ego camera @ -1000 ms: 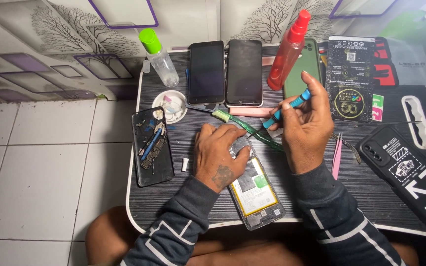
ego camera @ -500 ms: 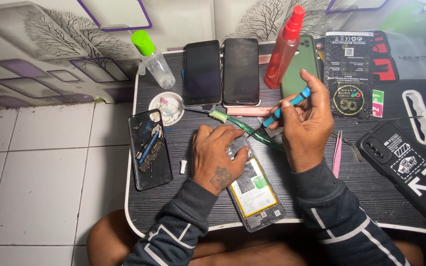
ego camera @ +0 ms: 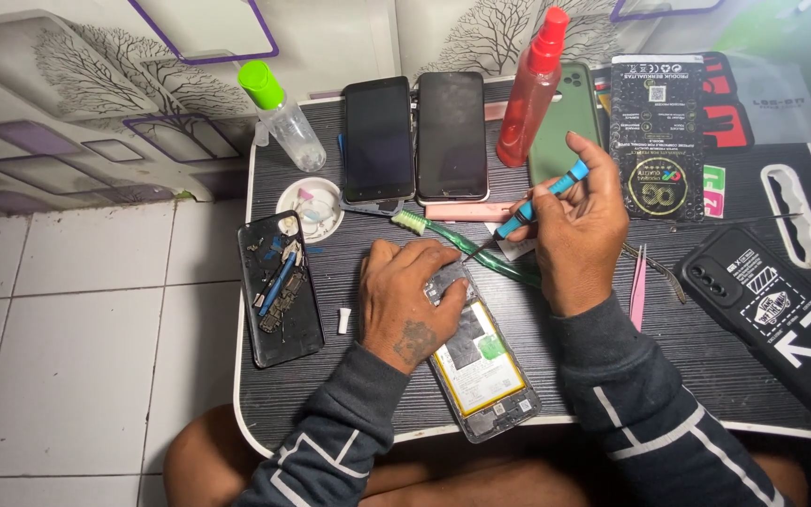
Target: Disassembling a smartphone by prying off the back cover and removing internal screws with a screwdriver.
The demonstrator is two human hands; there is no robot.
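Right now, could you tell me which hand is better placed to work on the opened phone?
Right hand: it holds the blue screwdriver, tip toward the opened phone. The left hand presses the phone down.

My only view comes from the head camera, looking steeply down and close over the small table (ego camera: 349, 413), which fills the frame's centre and right; floor tiles (ego camera: 77, 357) lie lower left.
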